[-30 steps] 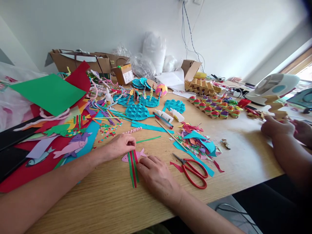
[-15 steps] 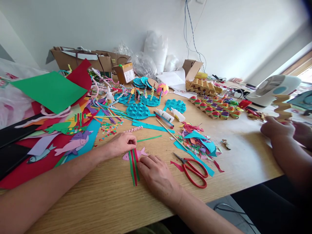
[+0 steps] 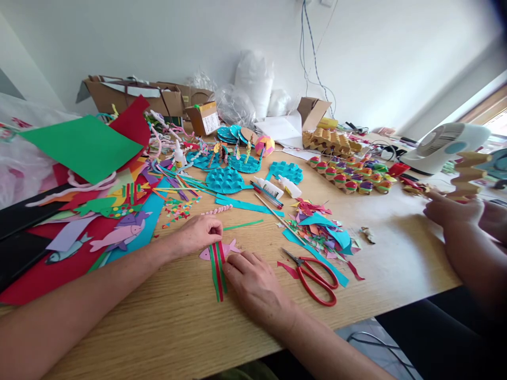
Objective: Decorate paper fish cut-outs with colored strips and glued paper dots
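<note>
A pink paper fish (image 3: 205, 254) lies flat on the table, with red and green paper strips (image 3: 218, 274) laid side by side across its body. At the strips' upper ends, my left hand (image 3: 200, 232) is closed, thumb and fingers pinching them. My right hand (image 3: 253, 279) rests on the table with curled fingers pressed against the strips' right edge; its fingertips are partly hidden. A loose green strip (image 3: 243, 225) lies just beyond my hands. To the right, scissors with red handles (image 3: 317, 277) lie beside a red paper scrap (image 3: 288, 269).
A pile of paper scraps (image 3: 322, 232), a wooden stick (image 3: 279, 217) and glue bottles (image 3: 290, 186) lie ahead. Coloured paper and fish cutouts (image 3: 119, 236) cover the left side. Painted egg cartons (image 3: 350, 174) stand farther back. At right, a co-worker's hands (image 3: 455, 211) hold a carton piece (image 3: 469, 177).
My hands, the strips and the fish stay in place. At the far right, the carton piece in the co-worker's hands has shifted slightly to the right.
</note>
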{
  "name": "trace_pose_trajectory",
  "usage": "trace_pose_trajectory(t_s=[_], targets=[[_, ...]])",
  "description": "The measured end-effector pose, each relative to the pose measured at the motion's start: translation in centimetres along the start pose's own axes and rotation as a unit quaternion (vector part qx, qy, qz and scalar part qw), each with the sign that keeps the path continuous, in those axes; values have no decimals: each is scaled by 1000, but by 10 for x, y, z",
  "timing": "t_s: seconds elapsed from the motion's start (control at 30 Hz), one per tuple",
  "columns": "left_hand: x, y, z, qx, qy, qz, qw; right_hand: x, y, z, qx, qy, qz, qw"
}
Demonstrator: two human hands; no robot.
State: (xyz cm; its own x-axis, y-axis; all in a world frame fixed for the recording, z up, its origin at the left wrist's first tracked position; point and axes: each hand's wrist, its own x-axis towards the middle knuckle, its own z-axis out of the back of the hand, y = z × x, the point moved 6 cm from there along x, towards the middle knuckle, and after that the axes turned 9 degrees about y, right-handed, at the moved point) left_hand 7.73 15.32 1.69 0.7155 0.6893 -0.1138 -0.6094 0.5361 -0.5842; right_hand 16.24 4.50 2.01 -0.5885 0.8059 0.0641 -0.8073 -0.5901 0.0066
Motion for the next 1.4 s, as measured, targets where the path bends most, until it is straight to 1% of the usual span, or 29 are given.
trace_pose_trajectory(t_s=[0.7,1.07,1.23,1.33,1.4], targets=[[-2,-7,2,17,-2,3,1000,-1,1,-1,9,16,4,1000],[-2,-8,2,23,0,8,1000,0,1,3,15,1,7,1000],[-1,-10,1,32,3,9,999,0,1,0,17,-3,9,1000],[-1,-10,1,38,2,11,999,-2,1,1,27,-4,12,1000],[0,-10,2,44,2,13,999,-4,1,3,49,6,11,999]])
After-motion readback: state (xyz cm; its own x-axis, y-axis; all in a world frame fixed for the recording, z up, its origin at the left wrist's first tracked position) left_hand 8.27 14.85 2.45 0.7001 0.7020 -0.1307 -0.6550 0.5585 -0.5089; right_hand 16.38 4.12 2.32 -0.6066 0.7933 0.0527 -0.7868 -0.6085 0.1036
